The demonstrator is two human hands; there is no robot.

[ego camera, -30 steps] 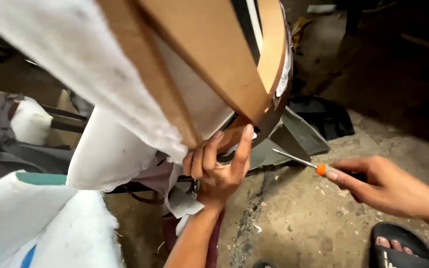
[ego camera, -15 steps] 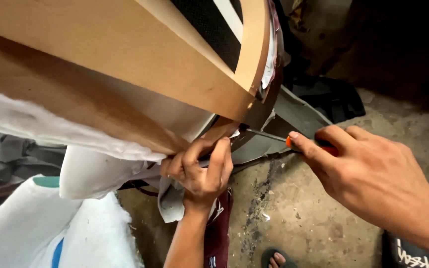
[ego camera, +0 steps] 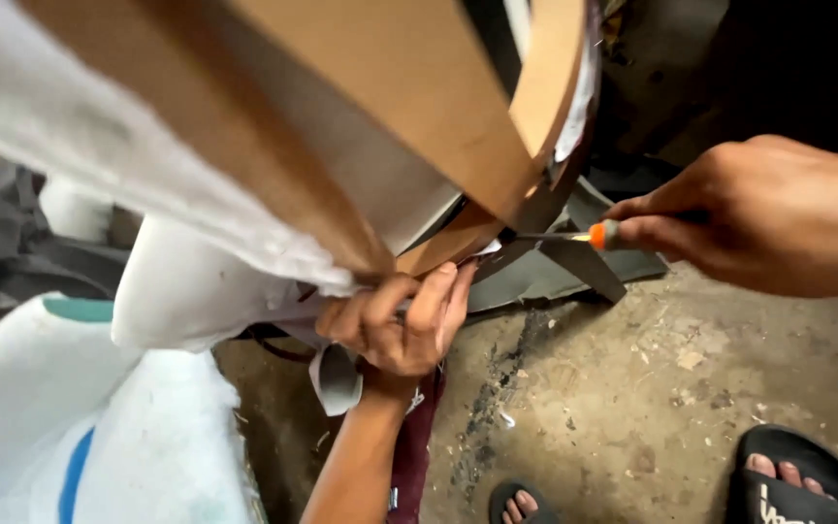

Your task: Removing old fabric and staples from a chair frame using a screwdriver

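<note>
Two hands work at the lower edge of a curved wooden frame [ego camera: 419, 107]. Left hand [ego camera: 395, 325] pinches pale fabric [ego camera: 332, 374] against the wood, fingers closed on it. Right hand [ego camera: 768, 218] is clamped around an orange-handled screwdriver [ego camera: 574, 236], its tip touching the frame's edge above the concrete floor [ego camera: 632, 388].

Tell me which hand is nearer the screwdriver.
Right. The right hand grips the screwdriver by its handle; the left hand pinches white fabric below the wooden frame, apart from it.
</note>
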